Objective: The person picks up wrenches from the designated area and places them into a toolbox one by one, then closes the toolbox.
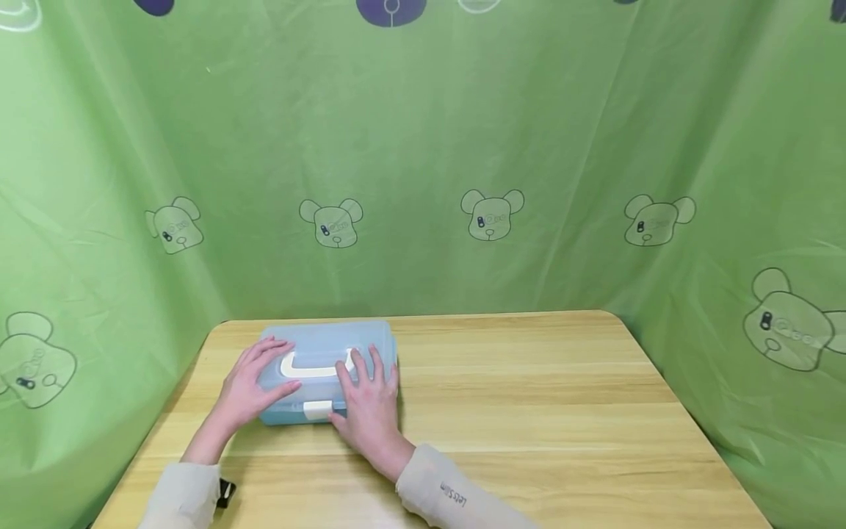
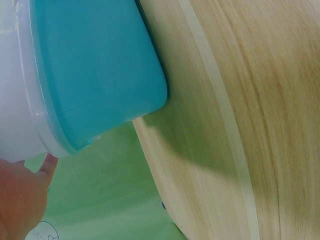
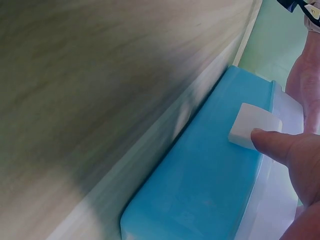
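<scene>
A storage box (image 1: 317, 334) stands closed at the left of the table, with a blue base (image 2: 95, 65) and a pale translucent lid. On its top lies a white carrying handle (image 1: 317, 371), folded flat, and a white latch (image 1: 317, 410) is on the front. My left hand (image 1: 244, 389) rests over the lid's left edge, fingers and thumb spread. Across the lid's right part spread the fingers of my right hand (image 1: 371, 411), over the handle's right end. In the right wrist view, its thumb (image 3: 272, 142) touches the edge of the latch (image 3: 242, 125).
The wood-grain table (image 1: 542, 411) extends to the right of the box. Green curtains (image 1: 423, 132) printed with bear heads hang behind it and along both sides. A small black piece (image 1: 226, 492) sits at my left cuff.
</scene>
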`<act>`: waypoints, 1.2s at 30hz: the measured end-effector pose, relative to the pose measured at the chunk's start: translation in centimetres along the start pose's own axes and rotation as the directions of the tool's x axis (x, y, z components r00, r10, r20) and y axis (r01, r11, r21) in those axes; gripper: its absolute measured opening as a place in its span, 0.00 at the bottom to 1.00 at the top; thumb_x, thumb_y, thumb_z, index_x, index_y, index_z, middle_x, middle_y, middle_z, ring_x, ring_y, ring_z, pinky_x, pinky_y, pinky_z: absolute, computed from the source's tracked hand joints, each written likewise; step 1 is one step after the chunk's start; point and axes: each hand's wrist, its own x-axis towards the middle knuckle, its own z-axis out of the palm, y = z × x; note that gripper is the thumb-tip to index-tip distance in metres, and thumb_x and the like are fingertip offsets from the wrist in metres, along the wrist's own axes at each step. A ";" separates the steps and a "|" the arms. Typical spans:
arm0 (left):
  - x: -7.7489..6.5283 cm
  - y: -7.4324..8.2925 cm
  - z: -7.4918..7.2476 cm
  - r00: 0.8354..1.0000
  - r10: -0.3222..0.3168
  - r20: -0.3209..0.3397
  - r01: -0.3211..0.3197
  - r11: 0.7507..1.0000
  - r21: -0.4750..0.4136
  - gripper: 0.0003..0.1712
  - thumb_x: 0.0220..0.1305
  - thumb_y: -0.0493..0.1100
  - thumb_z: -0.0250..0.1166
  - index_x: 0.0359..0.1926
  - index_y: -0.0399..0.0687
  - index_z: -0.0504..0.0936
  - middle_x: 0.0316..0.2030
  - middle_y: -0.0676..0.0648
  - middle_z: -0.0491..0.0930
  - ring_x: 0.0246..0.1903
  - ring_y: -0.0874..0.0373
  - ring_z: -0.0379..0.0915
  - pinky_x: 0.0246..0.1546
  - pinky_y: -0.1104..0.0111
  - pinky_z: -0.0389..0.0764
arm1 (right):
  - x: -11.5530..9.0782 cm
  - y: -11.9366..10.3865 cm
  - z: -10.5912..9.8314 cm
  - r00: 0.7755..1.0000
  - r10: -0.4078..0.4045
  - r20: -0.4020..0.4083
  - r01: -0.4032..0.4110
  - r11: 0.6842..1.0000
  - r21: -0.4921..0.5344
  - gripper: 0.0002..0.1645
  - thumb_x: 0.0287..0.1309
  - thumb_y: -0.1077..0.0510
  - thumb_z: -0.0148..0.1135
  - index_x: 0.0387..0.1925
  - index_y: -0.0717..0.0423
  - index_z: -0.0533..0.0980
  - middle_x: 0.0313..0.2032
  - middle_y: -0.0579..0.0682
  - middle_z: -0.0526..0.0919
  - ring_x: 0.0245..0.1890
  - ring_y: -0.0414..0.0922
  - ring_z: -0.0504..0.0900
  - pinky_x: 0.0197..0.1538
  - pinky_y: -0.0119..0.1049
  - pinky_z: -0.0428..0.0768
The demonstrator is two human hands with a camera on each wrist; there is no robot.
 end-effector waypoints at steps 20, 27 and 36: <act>0.0 -0.1 -0.2 1.000 -0.005 -0.003 0.005 1.000 0.014 0.41 0.54 0.56 0.80 0.68 0.55 0.78 0.70 0.46 0.73 0.74 0.38 0.59 0.67 0.29 0.63 | 0.1 0.1 -0.1 1.000 -0.014 0.003 0.014 1.000 0.005 0.54 0.47 0.21 0.71 0.72 0.37 0.68 0.75 0.50 0.66 0.78 0.60 0.58 0.71 0.67 0.69; -0.1 -0.1 -0.2 1.000 -0.009 0.002 0.009 1.000 0.018 0.41 0.55 0.56 0.80 0.69 0.54 0.78 0.71 0.45 0.72 0.74 0.37 0.58 0.67 0.28 0.63 | 0.1 0.2 -0.2 1.000 -0.020 0.008 0.020 1.000 0.009 0.53 0.50 0.21 0.68 0.73 0.36 0.68 0.75 0.49 0.66 0.78 0.60 0.58 0.71 0.67 0.69; 0.0 -0.1 -0.3 1.000 -0.027 0.006 0.027 1.000 -0.008 0.41 0.56 0.55 0.80 0.69 0.56 0.77 0.72 0.45 0.71 0.76 0.37 0.56 0.67 0.27 0.61 | 0.3 0.9 -0.7 0.998 -0.056 0.028 0.055 0.998 0.042 0.49 0.55 0.24 0.68 0.74 0.36 0.67 0.75 0.49 0.66 0.78 0.59 0.60 0.71 0.66 0.70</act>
